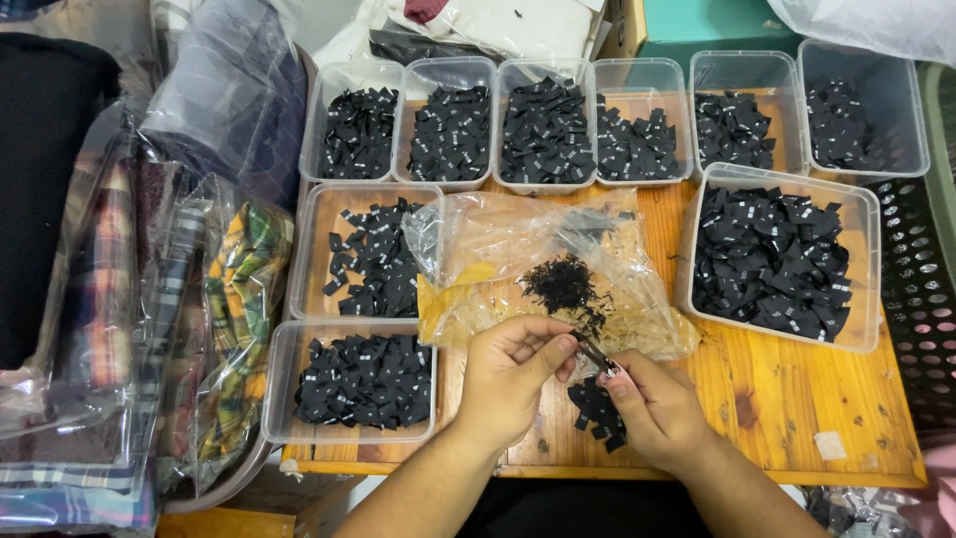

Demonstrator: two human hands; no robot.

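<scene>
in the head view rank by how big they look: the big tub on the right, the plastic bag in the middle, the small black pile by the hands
1. plastic bag and big tub: about alike, too close to rank
2. small black pile, partly hidden by the right hand

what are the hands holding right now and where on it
Both hands pinch one small black fabric label between them: the left hand at its upper end, the right hand at its lower end, above a small pile of labels.
</scene>
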